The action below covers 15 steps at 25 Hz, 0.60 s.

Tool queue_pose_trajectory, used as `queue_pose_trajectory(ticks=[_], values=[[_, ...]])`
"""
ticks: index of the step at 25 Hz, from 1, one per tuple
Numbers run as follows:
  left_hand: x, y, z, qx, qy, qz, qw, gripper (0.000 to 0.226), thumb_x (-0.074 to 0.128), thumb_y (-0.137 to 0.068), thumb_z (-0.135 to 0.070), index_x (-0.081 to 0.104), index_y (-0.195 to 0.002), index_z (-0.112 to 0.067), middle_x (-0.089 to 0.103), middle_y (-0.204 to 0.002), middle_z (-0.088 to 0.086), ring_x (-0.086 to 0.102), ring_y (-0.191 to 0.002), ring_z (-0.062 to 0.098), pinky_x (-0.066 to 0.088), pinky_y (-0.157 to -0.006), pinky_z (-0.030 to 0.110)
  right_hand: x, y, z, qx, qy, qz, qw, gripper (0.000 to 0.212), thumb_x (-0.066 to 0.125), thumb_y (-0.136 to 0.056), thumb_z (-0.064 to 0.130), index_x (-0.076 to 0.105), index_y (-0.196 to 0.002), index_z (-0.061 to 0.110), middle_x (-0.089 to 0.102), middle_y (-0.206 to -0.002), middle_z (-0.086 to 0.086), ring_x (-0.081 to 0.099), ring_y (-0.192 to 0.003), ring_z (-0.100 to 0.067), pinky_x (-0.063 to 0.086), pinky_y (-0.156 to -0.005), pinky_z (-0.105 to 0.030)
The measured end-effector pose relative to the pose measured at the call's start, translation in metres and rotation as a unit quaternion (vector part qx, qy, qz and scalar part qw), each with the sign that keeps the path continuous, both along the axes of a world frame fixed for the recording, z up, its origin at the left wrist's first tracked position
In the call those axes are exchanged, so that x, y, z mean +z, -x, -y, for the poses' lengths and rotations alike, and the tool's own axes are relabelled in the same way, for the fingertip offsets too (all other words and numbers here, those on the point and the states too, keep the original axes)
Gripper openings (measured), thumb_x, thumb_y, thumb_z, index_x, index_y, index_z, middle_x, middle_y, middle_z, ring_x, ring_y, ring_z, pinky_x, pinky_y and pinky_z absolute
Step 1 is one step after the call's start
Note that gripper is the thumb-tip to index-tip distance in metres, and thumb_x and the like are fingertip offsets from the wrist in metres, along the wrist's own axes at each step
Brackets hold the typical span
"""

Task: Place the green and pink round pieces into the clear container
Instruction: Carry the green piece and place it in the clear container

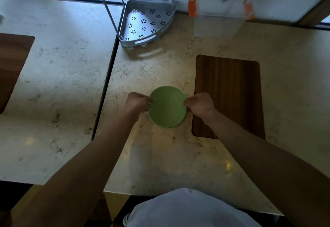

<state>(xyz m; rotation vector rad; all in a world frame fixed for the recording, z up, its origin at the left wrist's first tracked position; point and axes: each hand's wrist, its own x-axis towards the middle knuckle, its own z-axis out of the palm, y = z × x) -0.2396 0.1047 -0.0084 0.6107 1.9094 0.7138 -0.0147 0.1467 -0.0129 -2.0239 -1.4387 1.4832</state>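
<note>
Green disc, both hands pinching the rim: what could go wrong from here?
1. Both hands hold the green disc only at its edges; it may slip or tilt.
2. The container stands far back by the wall, so it is a long carry past the rack.

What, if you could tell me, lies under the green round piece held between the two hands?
Under the green round piece, a thin pale edge peeks out at its lower left; whether that is the pink piece is hidden. Both hands, left and right, pinch its sides.
</note>
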Motion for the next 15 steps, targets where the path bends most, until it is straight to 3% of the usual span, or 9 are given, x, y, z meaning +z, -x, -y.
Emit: queue_pose_trajectory(ticks=[6, 10, 15], values=[[0.028, -0.034, -0.042, -0.069, -0.021, 0.014, 0.997, 0.007, 0.073, -0.074, -0.002, 0.071, -0.08, 0.002, 0.071, -0.082, 0.022, 0.069, -0.068, 0.028, 0.052, -0.046, 0.024, 0.032, -0.044, -0.01, -0.069, -0.048, -0.017, 0.996, 0.005, 0.074, -0.073, 0.019, 0.071, -0.069, 0.017, 0.075, -0.077, -0.007, 0.073, -0.075, -0.022, 0.063, -0.068, -0.038], [0.044, -0.064, -0.073, -0.102, -0.029, 0.025, 0.994, 0.01, 0.071, -0.076, -0.001, 0.071, -0.086, 0.002, 0.07, -0.085, 0.022, 0.069, -0.07, 0.029, 0.056, -0.051, 0.029, 0.051, -0.071, -0.036, -0.056, -0.079, 0.018, 0.995, 0.01, 0.076, -0.073, 0.022, 0.07, -0.065, 0.025, 0.074, -0.07, 0.0, 0.073, -0.067, -0.017, 0.063, -0.067, -0.042], [0.064, -0.093, -0.126, -0.111, -0.039, 0.028, 0.993, 0.009, 0.066, -0.079, 0.001, 0.067, -0.089, 0.002, 0.07, -0.085, 0.023, 0.07, -0.07, 0.031, 0.061, -0.06, 0.038, 0.074, -0.1, -0.091, -0.043, -0.124, 0.044, 0.99, 0.012, 0.077, -0.073, 0.023, 0.071, -0.063, 0.025, 0.074, -0.071, -0.005, 0.072, -0.068, -0.02, 0.062, -0.068, -0.047]])
